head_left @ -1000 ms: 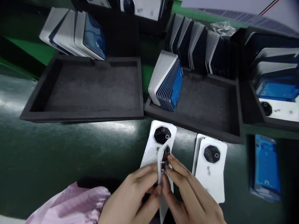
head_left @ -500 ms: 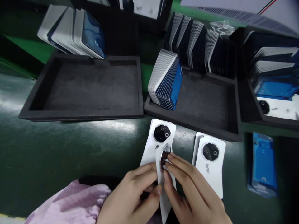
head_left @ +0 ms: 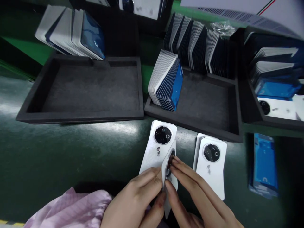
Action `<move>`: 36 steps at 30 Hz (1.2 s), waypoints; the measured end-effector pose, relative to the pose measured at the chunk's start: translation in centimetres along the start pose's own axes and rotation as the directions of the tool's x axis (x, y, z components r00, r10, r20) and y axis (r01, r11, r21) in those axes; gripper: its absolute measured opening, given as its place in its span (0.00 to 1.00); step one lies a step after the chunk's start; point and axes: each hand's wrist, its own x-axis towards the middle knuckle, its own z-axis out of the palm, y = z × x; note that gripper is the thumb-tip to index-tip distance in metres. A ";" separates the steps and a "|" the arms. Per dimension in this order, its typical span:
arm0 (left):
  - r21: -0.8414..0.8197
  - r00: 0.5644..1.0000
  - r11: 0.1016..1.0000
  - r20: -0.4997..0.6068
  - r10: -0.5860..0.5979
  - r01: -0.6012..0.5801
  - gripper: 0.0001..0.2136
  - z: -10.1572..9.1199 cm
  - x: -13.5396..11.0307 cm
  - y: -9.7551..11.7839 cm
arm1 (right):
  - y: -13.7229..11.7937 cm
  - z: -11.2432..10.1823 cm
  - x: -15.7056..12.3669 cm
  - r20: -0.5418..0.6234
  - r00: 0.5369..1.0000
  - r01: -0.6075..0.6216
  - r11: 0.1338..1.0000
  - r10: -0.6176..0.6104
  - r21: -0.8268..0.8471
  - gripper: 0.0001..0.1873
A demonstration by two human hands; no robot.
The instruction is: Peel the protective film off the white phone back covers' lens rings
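Nearer you than the middle tray [head_left: 201,127], your left hand [head_left: 135,199] has its grip closed on a white panel [head_left: 167,207] standing on edge, while your right hand [head_left: 199,196] bends its fingertips against that panel's dark opening; whether this second grip has hold of anything cannot be told. On the bench [head_left: 71,152], flat panels [head_left: 150,156] lie near the middle tray's front left corner, overlapping panels [head_left: 211,179] near its front right corner, and blue sheets [head_left: 264,164] farther right. A fanned stack [head_left: 166,79] stands in the middle tray's left end, beside a left tray [head_left: 95,85].

The green table [head_left: 71,152] bears black trays [head_left: 83,116], white panels [head_left: 210,175] — and blue sheets [head_left: 264,163].
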 end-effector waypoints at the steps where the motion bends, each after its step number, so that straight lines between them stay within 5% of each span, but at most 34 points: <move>1: 0.008 1.000 1.000 -0.001 0.010 -0.010 0.12 0.1 0.0 0.0 | 0.0 0.0 0.0 0.002 1.000 -0.003 1.000 0.003 0.002 0.08; 11: 0.020 0.999 0.999 -0.016 0.043 -0.043 0.14 0.4 -0.1 0.1 | -0.9 0.5 -0.4 -0.025 0.995 -0.101 0.995 0.101 0.008 0.09; 22: -0.032 0.995 0.995 -0.048 0.092 -0.094 0.13 0.6 0.3 0.2 | -0.5 0.8 0.0 -0.061 0.996 -0.071 0.997 0.072 0.021 0.08; 27: -0.213 0.989 0.976 -0.124 -0.076 0.048 0.12 0.3 -0.8 -0.8 | 0.7 0.1 0.3 -0.003 0.991 -0.132 0.988 0.133 0.084 0.05; 30: -0.299 0.954 0.933 -0.156 -0.254 0.200 0.10 0.1 -1.7 -1.8 | 1.3 0.2 -0.1 -0.045 0.982 -0.179 0.979 0.184 0.095 0.17; 33: -0.431 0.936 0.875 -0.162 -0.314 0.219 0.12 -0.3 -1.4 -1.9 | 1.6 0.4 -0.5 0.131 0.940 -0.342 0.867 0.316 0.361 0.27; 36: -0.511 0.938 0.845 -0.191 -0.290 0.157 0.15 -1.0 0.3 -1.1 | 1.6 0.5 -0.3 0.427 0.850 -0.516 0.650 0.308 0.558 0.10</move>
